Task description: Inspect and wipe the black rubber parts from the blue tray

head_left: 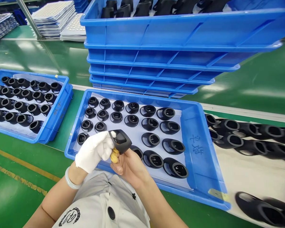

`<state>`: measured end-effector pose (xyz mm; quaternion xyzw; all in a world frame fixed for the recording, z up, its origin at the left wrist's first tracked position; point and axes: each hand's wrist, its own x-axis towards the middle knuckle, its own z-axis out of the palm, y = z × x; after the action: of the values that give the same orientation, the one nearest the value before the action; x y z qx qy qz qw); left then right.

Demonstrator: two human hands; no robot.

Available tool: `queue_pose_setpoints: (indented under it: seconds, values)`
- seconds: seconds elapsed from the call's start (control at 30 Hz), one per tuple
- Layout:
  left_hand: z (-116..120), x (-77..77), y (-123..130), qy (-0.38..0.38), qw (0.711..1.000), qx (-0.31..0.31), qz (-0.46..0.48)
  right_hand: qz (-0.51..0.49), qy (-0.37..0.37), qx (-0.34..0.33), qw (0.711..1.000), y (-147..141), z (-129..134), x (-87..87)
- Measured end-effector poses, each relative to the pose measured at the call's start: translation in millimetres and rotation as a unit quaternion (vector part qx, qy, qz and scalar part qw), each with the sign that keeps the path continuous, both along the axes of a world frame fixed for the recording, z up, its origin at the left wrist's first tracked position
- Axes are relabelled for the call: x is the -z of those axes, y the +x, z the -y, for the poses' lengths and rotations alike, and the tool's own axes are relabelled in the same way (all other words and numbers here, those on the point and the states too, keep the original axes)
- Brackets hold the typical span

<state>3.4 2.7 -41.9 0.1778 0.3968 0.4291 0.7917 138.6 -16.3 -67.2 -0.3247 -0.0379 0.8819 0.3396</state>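
Observation:
A black hollow plastic part [120, 141], with an angled opening and a glossy inside, is held up over the near edge of a blue tray [194, 126]. My left hand [95, 148], in a white glove, grips its left side with the fingers closed. From below and the right, my right hand [129, 166] touches the same part with curled fingers. Yellow finger covers [114, 155] show on its fingertips, which the part partly hides. Rows of similar black parts [150, 124] stand on a white sheet in the tray.
Stacked blue trays [180, 31] rise behind, the top one holding black parts. Another blue tray [45, 133] of parts lies at left. More black parts [251, 139] line a pale surface [251, 171] at right. White sheets [53, 19] are piled at back left.

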Motion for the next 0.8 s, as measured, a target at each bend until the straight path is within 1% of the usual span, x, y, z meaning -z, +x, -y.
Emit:
queue_pose_setpoints:
  seconds: [0.07,0.13,0.2,0.23,0.27,0.3,0.37,0.4,0.43,0.47,0.5,0.57,0.63,0.73,0.8]
  values:
    - [1.3,-2.0,0.2,0.054,0.998,0.008,-0.043,0.025,0.037,-0.005,0.999,-0.1,0.1,0.7]
    - [3.1,-4.5,-0.1,0.101,0.99,0.019,-0.098,0.071,0.098,0.002,0.993,-0.2,0.7,0.8]
    - [5.3,-7.7,-0.6,0.122,0.979,0.03,-0.163,0.144,0.189,0.017,0.971,1.0,1.7,1.2]
    - [6.4,-9.5,-0.8,0.124,0.973,0.029,-0.194,0.196,0.241,0.028,0.95,2.5,2.1,1.6]
    - [7.4,-11.2,-1.0,0.128,0.966,0.021,-0.224,0.258,0.296,0.042,0.919,4.5,2.5,2.1]
    - [8.2,-12.7,-1.1,0.139,0.957,0.01,-0.253,0.326,0.348,0.061,0.877,6.9,2.8,2.8]
    - [9.0,-14.4,-1.7,0.187,0.931,-0.017,-0.314,0.446,0.43,0.101,0.779,12.4,2.8,3.8]
    - [8.9,-14.3,-2.2,0.217,0.915,-0.026,-0.338,0.484,0.46,0.117,0.735,15.0,2.7,3.9]
    - [8.6,-13.7,-3.1,0.244,0.901,-0.03,-0.357,0.504,0.486,0.128,0.702,17.1,2.4,3.5]
    - [8.1,-12.5,-4.2,0.264,0.89,-0.031,-0.369,0.511,0.508,0.135,0.68,18.8,2.1,2.8]
    - [7.7,-11.1,-5.4,0.278,0.884,-0.033,-0.375,0.51,0.525,0.142,0.667,19.9,1.8,1.7]
    - [6.9,-8.1,-8.0,0.288,0.881,-0.041,-0.374,0.499,0.547,0.156,0.654,20.7,1.4,-1.1]
    - [6.4,-5.8,-10.1,0.282,0.883,-0.052,-0.371,0.488,0.552,0.163,0.656,20.0,1.3,-4.1]
    - [5.3,-4.9,-12.2,0.256,0.891,-0.058,-0.371,0.467,0.539,0.162,0.682,18.0,1.3,-8.5]
    - [3.5,-4.9,-13.2,0.232,0.905,-0.059,-0.351,0.436,0.521,0.155,0.717,17.0,1.7,-11.2]
